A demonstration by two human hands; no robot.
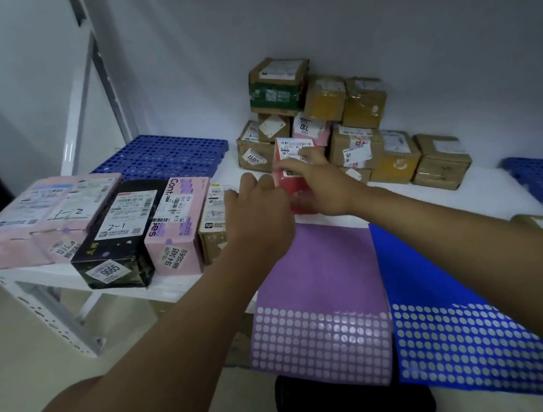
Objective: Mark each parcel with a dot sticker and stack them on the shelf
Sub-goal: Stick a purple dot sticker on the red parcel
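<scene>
Head view: my left hand (pixel 258 207) and right hand (pixel 320 178) both close their fingers on a red parcel (pixel 294 182) standing on the shelf (pixel 468 193); purple sticker sheet (pixel 320 299) lies nearer.

Parcel storeroom (labelled parcels (pixel 338 121), shelf (pixel 489 191))

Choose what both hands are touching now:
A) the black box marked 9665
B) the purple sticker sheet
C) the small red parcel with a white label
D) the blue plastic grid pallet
C: the left hand and right hand meet on the small red parcel with a white label on the white shelf.
</scene>
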